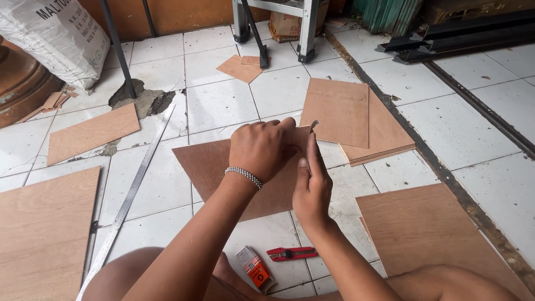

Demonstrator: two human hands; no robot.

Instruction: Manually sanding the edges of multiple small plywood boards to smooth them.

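White floor tiles (223, 100), cracked far left, carry plywood sheets. Left hand (262, 149) and right hand (312, 187) pinch a brown plywood panel (212, 164) at centre; metal ruler (131, 195) lies left.

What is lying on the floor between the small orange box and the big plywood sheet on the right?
A red utility knife lies on the white tiles between the orange box and the plywood sheet, seen in the head view.

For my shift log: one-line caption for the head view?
Both hands, left hand and right hand, grip a brown plywood sheet over the white tiled floor.
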